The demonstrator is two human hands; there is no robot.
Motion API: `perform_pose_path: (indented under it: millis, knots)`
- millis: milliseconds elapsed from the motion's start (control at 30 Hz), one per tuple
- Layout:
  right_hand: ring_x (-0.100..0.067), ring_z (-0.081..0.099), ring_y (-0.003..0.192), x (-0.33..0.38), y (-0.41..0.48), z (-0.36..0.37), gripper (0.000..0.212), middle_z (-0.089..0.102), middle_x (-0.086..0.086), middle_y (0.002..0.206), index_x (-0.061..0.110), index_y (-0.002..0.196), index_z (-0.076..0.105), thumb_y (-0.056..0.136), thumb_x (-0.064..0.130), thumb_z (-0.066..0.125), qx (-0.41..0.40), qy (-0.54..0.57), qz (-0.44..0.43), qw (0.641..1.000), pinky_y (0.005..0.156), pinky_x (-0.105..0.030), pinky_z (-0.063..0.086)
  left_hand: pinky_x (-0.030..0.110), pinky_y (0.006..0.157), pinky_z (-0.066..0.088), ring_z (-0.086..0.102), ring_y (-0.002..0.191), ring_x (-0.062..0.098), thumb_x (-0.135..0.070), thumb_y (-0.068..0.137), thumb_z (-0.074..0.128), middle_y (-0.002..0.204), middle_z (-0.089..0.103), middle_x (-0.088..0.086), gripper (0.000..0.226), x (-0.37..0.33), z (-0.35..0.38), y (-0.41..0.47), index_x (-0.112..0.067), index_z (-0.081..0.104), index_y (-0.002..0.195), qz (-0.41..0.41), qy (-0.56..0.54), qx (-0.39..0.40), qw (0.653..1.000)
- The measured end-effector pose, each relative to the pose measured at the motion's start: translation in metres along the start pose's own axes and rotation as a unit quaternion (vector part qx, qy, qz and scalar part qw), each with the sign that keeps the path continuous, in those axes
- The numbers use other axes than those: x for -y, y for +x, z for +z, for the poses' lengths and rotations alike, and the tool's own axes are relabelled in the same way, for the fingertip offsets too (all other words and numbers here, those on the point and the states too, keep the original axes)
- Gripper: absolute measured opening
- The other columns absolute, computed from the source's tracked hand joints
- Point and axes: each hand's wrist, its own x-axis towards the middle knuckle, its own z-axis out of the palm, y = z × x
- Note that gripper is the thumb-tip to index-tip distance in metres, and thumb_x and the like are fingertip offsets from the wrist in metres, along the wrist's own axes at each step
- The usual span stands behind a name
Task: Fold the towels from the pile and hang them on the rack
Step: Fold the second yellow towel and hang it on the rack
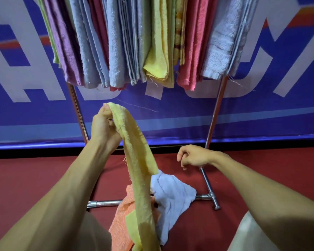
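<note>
Right, the left hand is up in front of the rack, fingers and thumb clamped round the top end of a yellow towel. The towel hangs from that grip in a long loose strip, down past the forearm, with its lower end in the pile on the red floor. The right hand is well apart from the left, lower and off to the side, hovering above the floor near the rack's right foot. Its fingers are loosely curled with nothing in them, and it touches neither towel nor rack.

Below the hands is the pile. An orange towel lies crumpled on the left side of the yellow strip, a pale blue towel spreads out on its right, and both drape over the rack's chrome bottom bar.

Further out, the rack stands on the floor in front of a blue banner with big white letters, its two chrome legs slanting upward. Its top is packed with folded towels. From the left end to the right there is a green edge, a purple towel, several blue ones, a hung yellow one in the middle, a pink towel and a lavender towel at the right end. They hang side by side, pressed against each other.
</note>
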Motion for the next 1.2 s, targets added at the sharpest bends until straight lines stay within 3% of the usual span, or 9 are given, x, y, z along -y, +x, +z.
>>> perform_pose_path:
  millis: [100, 233, 300, 400, 567, 700, 833, 1067, 1200]
  knots:
    - [-0.01, 0.058, 0.078, 0.006, 0.008, 0.002, 0.029, 0.063, 0.005, 0.091, 0.021, 0.11, 0.056, 0.085, 0.012, 0.068, -0.027, 0.011, -0.018, 0.999, 0.076, -0.025, 0.048, 0.029, 0.06, 0.034, 0.036, 0.06, 0.013, -0.006, 0.086, 0.041, 0.063, 0.034, -0.001, 0.026, 0.002, 0.001, 0.001, -0.018, 0.043, 0.063, -0.016, 0.129, 0.04, 0.991]
    - [-0.012, 0.057, 0.108, 0.032, 0.01, 0.002, 0.066, 0.053, 0.005, 0.123, 0.026, 0.141, 0.039, 0.085, 0.026, 0.072, -0.096, 0.057, -0.096, 0.989, 0.091, -0.025, 0.045, 0.025, 0.05, 0.032, 0.037, 0.054, 0.014, 0.007, 0.087, 0.032, 0.06, 0.039, 0.001, 0.032, 0.012, 0.016, -0.014, -0.014, 0.04, 0.064, -0.023, 0.371, 0.151, 0.916]
    - [-0.01, 0.055, 0.118, 0.041, 0.012, 0.003, 0.064, 0.054, 0.006, 0.131, 0.03, 0.139, 0.043, 0.083, 0.032, 0.073, -0.096, 0.072, -0.151, 0.981, 0.099, -0.027, 0.044, 0.021, 0.046, 0.031, 0.036, 0.05, 0.01, -0.003, 0.098, 0.039, 0.056, 0.041, -0.003, 0.036, 0.016, 0.019, -0.017, -0.014, 0.043, 0.064, -0.02, 0.425, 0.197, 0.883]
    - [-0.003, 0.062, 0.104, 0.044, 0.013, 0.007, 0.035, 0.069, 0.01, 0.111, 0.023, 0.112, 0.065, 0.081, 0.037, 0.069, -0.057, -0.01, -0.169, 0.984, 0.09, -0.025, 0.047, 0.023, 0.049, 0.026, 0.033, 0.053, 0.008, -0.016, 0.1, 0.046, 0.058, 0.04, -0.005, 0.033, 0.018, 0.019, -0.018, -0.016, 0.048, 0.067, 0.018, 0.464, 0.222, 0.858]
    - [-0.016, 0.068, 0.092, 0.032, 0.01, 0.011, 0.017, 0.073, 0.005, 0.095, 0.02, 0.099, 0.072, 0.083, 0.023, 0.066, -0.004, -0.063, -0.128, 0.99, 0.085, -0.035, 0.052, 0.023, 0.055, 0.036, 0.041, 0.058, 0.009, -0.017, 0.101, 0.044, 0.064, 0.045, -0.004, 0.026, 0.018, 0.02, -0.019, -0.012, 0.054, 0.077, 0.063, 0.434, 0.206, 0.875]
    - [-0.004, 0.051, 0.065, 0.028, 0.009, 0.007, 0.014, 0.063, -0.003, 0.077, 0.011, 0.099, 0.063, 0.085, 0.014, 0.061, -0.029, -0.031, -0.106, 0.993, 0.067, -0.027, 0.045, 0.018, 0.049, 0.037, 0.045, 0.052, 0.006, -0.022, 0.1, 0.046, 0.06, 0.05, -0.007, 0.025, 0.018, 0.023, -0.02, -0.011, 0.058, 0.081, 0.072, 0.387, 0.198, 0.898]
    - [-0.001, 0.035, 0.036, 0.026, 0.003, 0.003, 0.015, 0.044, 0.012, 0.045, 0.014, 0.085, 0.047, 0.087, 0.0, 0.054, -0.05, 0.044, -0.074, 0.995, 0.044, -0.015, 0.027, 0.024, 0.048, 0.041, 0.048, 0.054, 0.013, -0.034, 0.095, 0.055, 0.064, 0.051, 0.001, 0.028, 0.016, 0.021, -0.015, -0.014, 0.059, 0.075, 0.068, 0.326, 0.122, 0.935]
    - [-0.01, 0.027, 0.053, 0.03, 0.004, 0.004, 0.025, 0.035, 0.003, 0.057, 0.017, 0.061, 0.042, 0.082, 0.009, 0.052, -0.049, 0.046, -0.047, 0.997, 0.052, -0.029, 0.022, 0.045, 0.078, 0.052, 0.059, 0.068, 0.021, -0.042, 0.077, 0.069, 0.072, 0.061, 0.006, 0.027, 0.009, 0.014, -0.01, -0.017, 0.062, 0.073, -0.01, 0.188, 0.005, 0.982]
    - [-0.015, 0.033, 0.063, 0.029, 0.003, 0.007, 0.025, 0.039, 0.0, 0.065, 0.019, 0.064, 0.038, 0.087, 0.015, 0.044, -0.035, 0.037, -0.018, 0.999, 0.059, -0.032, 0.027, 0.04, 0.084, 0.052, 0.06, 0.065, 0.015, -0.028, 0.089, 0.064, 0.068, 0.06, 0.001, 0.021, 0.009, 0.007, -0.001, -0.016, 0.063, 0.073, -0.028, 0.096, -0.04, 0.994]
